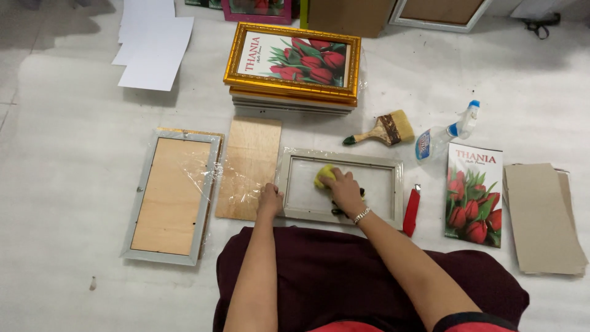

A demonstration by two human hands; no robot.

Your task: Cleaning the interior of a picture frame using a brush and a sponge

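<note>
Grey frame (342, 187) lies flat, long axis left-right; right hand (342, 189) grips yellow cloth (324, 176), left hand (269, 200) clasps its edge.

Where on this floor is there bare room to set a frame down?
Bare floor lies left of the face-down frame, and right of the gold frame stack above the spray bottle. Crowded between the brush, cutter, tulip print and cardboard.

Even soft light, faint shadows, sharp
</note>
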